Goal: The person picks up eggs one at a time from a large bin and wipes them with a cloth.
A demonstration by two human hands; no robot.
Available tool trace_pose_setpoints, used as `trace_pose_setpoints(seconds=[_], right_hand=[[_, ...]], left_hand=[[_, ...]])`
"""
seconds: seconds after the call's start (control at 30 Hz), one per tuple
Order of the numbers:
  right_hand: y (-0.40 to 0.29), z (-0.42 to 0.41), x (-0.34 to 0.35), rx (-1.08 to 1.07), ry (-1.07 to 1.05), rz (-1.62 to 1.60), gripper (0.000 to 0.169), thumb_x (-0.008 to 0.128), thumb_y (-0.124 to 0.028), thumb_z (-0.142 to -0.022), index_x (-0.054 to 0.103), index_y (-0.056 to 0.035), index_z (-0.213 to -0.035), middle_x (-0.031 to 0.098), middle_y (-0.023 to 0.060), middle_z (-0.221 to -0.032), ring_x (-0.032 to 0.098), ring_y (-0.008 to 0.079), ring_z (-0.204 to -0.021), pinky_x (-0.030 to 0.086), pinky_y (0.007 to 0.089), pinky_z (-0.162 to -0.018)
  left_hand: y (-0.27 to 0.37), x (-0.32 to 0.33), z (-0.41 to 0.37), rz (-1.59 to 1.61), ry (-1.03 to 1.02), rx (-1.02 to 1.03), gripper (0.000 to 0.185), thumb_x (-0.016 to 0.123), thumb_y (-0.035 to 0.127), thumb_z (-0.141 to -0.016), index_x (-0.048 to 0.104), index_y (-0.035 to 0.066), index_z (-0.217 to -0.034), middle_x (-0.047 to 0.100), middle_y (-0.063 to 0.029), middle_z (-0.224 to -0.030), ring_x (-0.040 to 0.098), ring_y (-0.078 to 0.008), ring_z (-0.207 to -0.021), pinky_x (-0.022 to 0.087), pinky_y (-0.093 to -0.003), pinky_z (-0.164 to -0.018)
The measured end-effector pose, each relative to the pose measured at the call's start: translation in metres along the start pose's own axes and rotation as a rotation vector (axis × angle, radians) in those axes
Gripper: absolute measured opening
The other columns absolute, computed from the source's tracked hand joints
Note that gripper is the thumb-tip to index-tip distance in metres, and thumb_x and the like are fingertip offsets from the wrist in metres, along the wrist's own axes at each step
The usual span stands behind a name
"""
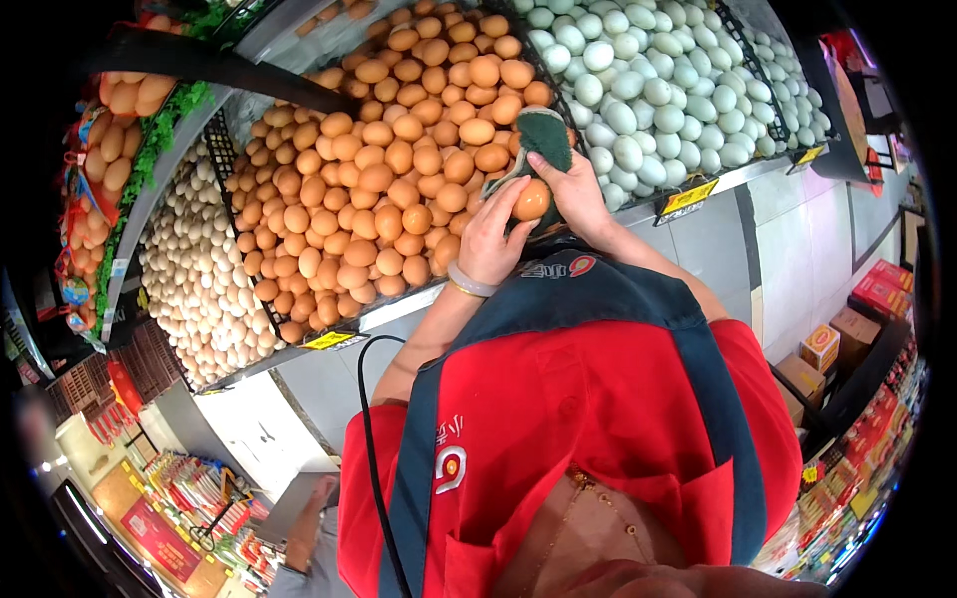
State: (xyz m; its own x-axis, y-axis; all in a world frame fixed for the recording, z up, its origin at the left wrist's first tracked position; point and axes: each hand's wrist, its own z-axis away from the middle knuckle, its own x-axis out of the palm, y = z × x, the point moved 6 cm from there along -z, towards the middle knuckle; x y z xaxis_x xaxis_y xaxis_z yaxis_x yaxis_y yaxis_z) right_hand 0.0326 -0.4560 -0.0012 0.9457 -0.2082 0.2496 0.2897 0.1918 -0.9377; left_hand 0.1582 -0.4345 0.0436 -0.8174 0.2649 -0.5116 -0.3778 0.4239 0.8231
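Note:
My left hand (493, 235), with a pale bangle on the wrist, holds a shiny brown egg (531, 200) between thumb and fingers. Beside it, my right hand (574, 193) grips a dark green cloth (544, 136) with a pale edge, the thumb pressed on it. Part of the cloth lies behind the egg and reaches behind my left fingers. Both hands are over the near right edge of a large heap of brown eggs (404, 194). Pale bluish-green eggs (658, 93) fill the section to the right.
Black mesh dividers (223, 161) separate the egg sections; small cream eggs (205, 261) lie at the left. Yellow price tags (688, 196) line the metal front edge. A dark bar (224, 71) crosses the upper left. Netted eggs (112, 149) hang far left. Another person's arm (305, 527) shows at the lower left.

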Motion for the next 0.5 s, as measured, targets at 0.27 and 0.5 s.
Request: trace_pose_setpoints(seconds=[0.27, 0.5], right_hand=[[0.020, 0.006, -0.003, 0.222, 0.120, -0.115, 0.017, 0.058, -0.016, -0.084, 0.057, -0.0023, -0.095, 0.059, 0.0010, -0.084, 0.055, 0.0094, -0.072, 0.045, 0.0235, -0.064], [0.012, 0.006, -0.005, 0.199, 0.066, -0.172, 0.023, 0.059, -0.013, -0.083, 0.055, -0.0002, -0.103, 0.058, 0.0019, -0.092, 0.054, 0.0095, -0.081, 0.044, 0.0235, -0.071]], left_hand=[[-0.047, -0.026, 0.022, 0.737, 0.376, -0.328, 0.052, 0.062, -0.002, -0.077, 0.038, -0.003, -0.123, 0.049, -0.0110, -0.116, 0.049, -0.0158, -0.105, 0.044, -0.0275, -0.086], [-0.092, -0.139, 0.067, -0.072, 0.896, -0.443, 0.049, 0.069, 0.018, -0.075, 0.049, -0.004, -0.114, 0.048, -0.0103, -0.111, 0.049, -0.0194, -0.098, 0.040, -0.0303, -0.087]])
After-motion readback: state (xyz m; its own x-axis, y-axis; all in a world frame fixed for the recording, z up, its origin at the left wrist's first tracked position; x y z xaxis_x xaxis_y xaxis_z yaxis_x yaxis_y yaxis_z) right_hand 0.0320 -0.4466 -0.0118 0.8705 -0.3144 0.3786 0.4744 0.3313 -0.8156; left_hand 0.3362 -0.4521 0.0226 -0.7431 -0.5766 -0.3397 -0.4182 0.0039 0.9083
